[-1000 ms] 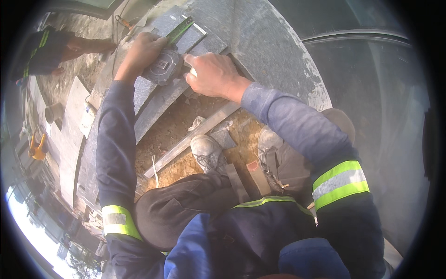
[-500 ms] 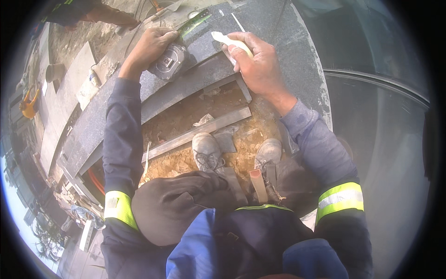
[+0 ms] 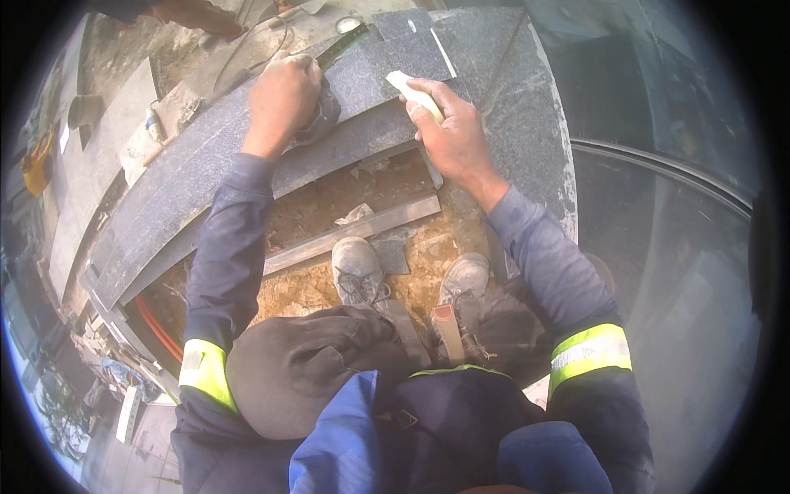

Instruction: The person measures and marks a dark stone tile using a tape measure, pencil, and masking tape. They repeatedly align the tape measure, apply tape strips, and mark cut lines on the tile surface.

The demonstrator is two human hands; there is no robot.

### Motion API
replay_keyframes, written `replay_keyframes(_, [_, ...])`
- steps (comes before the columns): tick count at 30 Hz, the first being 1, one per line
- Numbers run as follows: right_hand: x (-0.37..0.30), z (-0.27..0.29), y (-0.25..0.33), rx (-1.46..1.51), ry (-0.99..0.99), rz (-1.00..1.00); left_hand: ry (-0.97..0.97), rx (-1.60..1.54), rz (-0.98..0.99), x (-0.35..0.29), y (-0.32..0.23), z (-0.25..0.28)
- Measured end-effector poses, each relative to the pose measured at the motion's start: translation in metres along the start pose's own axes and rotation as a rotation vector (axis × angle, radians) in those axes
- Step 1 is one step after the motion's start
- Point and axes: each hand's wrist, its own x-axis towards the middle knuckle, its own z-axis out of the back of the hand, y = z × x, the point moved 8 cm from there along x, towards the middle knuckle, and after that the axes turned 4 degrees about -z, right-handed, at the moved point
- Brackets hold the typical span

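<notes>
My left hand (image 3: pixel 284 95) is closed over a dark grey tape measure (image 3: pixel 322 115), whose casing shows only in part below the fingers. It is at the near side of a grey stone slab (image 3: pixel 370 70). My right hand (image 3: pixel 453 132) grips a thick whitish stick (image 3: pixel 417 95) with a pale tip pointing to the upper left, over the slab. A white strip (image 3: pixel 444 53) shows on a darker grey piece beyond that tip. A greenish narrow band (image 3: pixel 341 45) lies past my left hand.
Below the slab, an opening with bare soil (image 3: pixel 354 185) is bordered by a metal bar (image 3: pixel 354 235). My boots (image 3: pixel 358 263) stand on yellowish ground. Dark glass (image 3: pixel 658 198) rises on the right. A small bottle (image 3: pixel 154 123) lies at left; another person's arm (image 3: pixel 197 15) reaches in at the top.
My left hand has turned over the tape measure, hiding more of its casing. My right hand has shifted slightly down with the whitish stick still gripped. The view has shifted a little.
</notes>
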Motion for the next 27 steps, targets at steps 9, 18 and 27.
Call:
replay_keyframes(9, [-0.001, 0.000, 0.015, 0.066, -0.007, -0.025, -0.250, -0.009, -0.229, -0.001, -0.029, 0.019])
replay_keyframes(18, [-0.009, -0.004, 0.017, 0.063, -0.002, 0.087, 0.043, -0.212, -0.327, 0.005, -0.069, -0.008])
replay_keyframes(27, [-0.014, 0.003, 0.027, -0.039, -0.065, 0.302, 0.372, -0.349, -0.240, 0.028, -0.062, -0.044])
